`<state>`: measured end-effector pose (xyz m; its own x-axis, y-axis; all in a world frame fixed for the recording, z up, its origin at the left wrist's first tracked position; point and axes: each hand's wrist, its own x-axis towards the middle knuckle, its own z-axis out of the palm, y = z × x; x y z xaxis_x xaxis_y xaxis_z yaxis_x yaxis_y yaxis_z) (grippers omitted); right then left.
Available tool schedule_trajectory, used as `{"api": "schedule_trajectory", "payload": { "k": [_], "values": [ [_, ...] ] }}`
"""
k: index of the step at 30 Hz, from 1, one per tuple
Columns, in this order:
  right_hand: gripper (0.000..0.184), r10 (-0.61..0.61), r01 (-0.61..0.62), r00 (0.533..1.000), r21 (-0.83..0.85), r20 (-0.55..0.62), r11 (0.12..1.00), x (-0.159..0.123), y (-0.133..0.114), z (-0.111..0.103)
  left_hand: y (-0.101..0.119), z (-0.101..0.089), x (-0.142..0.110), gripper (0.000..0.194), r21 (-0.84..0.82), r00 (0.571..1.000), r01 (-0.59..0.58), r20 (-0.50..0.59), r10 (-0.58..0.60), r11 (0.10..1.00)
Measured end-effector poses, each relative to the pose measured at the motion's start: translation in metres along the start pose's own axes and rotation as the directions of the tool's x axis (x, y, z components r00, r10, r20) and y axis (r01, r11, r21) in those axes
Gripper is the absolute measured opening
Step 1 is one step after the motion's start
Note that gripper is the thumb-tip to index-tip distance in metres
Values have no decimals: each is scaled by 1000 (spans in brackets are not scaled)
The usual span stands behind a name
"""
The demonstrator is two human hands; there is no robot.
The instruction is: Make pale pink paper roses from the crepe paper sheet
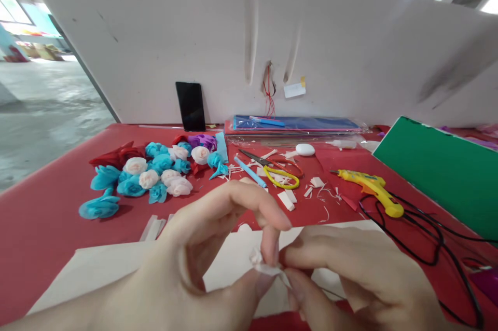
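Observation:
Between my two hands is a small white paper flower [256, 257], a tight rolled bud with a loose strip trailing to the right. My left hand [210, 248] pinches the bud's base between thumb and fingers. The fingertips of my right hand [350, 269] are closed on the strip's right end, close beside the left fingertips. Under both hands lies a cream paper sheet [112, 263] on the red table. Part of the strip is hidden by my right fingers.
Finished blue, white, red and purple paper flowers [159, 165] cluster at left. Yellow-handled scissors [282, 176], a blue pen [250, 171] and paper scraps lie ahead. A yellow glue gun [369, 185] with black cable is at right, near a green board [443, 175]. A phone [190, 106] leans on the partition.

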<state>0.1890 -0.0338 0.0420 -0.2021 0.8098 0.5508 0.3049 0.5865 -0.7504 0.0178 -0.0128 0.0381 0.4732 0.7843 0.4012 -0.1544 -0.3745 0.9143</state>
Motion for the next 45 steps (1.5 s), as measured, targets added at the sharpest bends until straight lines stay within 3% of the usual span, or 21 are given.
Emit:
{"api": "schedule_trajectory", "payload": {
  "k": [4,13,16,20,22,26,30,32,37,41,45],
  "values": [
    [14,-98,98,995,-82,7,992,0,2,-4,-2,-1,2,24,36,998,-46,-39,47,998],
    [25,-214,253,955,-188,207,949,5,5,-10,-2,-1,3,29,196,982,-74,-154,106,978],
    [21,-154,228,952,-280,263,933,6,-1,-15,-4,-1,4,30,206,982,-45,-173,81,978],
    [21,-189,252,955,-295,227,921,5,3,-17,-6,0,5,26,170,976,-37,-204,72,985],
    [12,-190,243,962,-295,198,924,4,9,-15,-5,1,6,25,156,977,-42,-202,74,987],
    [9,-236,255,961,-135,144,957,2,18,-8,-4,2,5,22,108,982,-51,-175,69,993],
    [8,-45,44,997,14,64,999,1,15,-3,-6,2,5,24,123,983,-89,-152,107,988],
    [9,109,-123,987,121,119,985,2,10,-4,-6,2,5,21,136,980,-104,-154,124,985],
    [5,369,-505,844,345,390,791,8,7,-11,-6,-1,4,20,153,981,-117,-139,138,981],
    [12,443,-689,709,402,549,603,10,9,-14,-6,-1,4,19,126,987,-90,-122,106,988],
    [16,479,-724,681,414,554,551,9,8,-12,-6,0,3,19,32,995,-49,-88,51,998]
  ]
}}
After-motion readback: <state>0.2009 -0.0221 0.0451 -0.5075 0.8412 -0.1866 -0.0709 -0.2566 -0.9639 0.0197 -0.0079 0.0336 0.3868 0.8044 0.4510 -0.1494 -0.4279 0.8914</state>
